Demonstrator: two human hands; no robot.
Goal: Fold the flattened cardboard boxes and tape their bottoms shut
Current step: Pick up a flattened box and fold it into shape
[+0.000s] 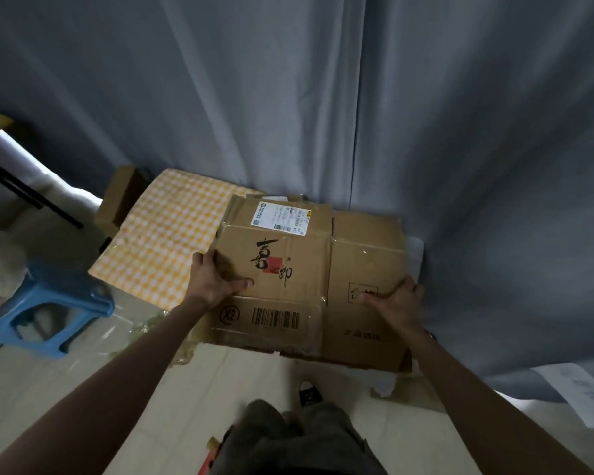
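Head view is looking down on a flattened box [309, 279] that is lying at the foot of a grey curtain [323, 90], printed face up, with a white label [280, 217] near its far edge and a barcode [275, 318] near its close edge. The left hand [216, 279] is gripping the box's left edge, thumb lying across the top face beside the black-and-red logo [271, 262] and fingers curling over the edge. The right hand [396, 299] is gripping the box's right edge, thumb pressing on the top face beside a faint square mark, the other fingers wrapping round the side and going out of sight. Both bare forearms are reaching to the box from the bottom corners of the frame.

Left of the box, a yellow-and-white checked sheet [162, 245] is lying flat, its right edge tucking under the box. Another piece of cardboard [120, 200] is sitting just beyond that sheet, further left of the box. A blue stool [48, 310] is standing well left of the box. Crumpled clear tape or film [151, 329] is lying on the floor by the box's near left corner. Below the box, the person's dark trousers and one shoe [309, 392] are showing. A white paper [587, 395] is peeking out under the curtain, right of the box.
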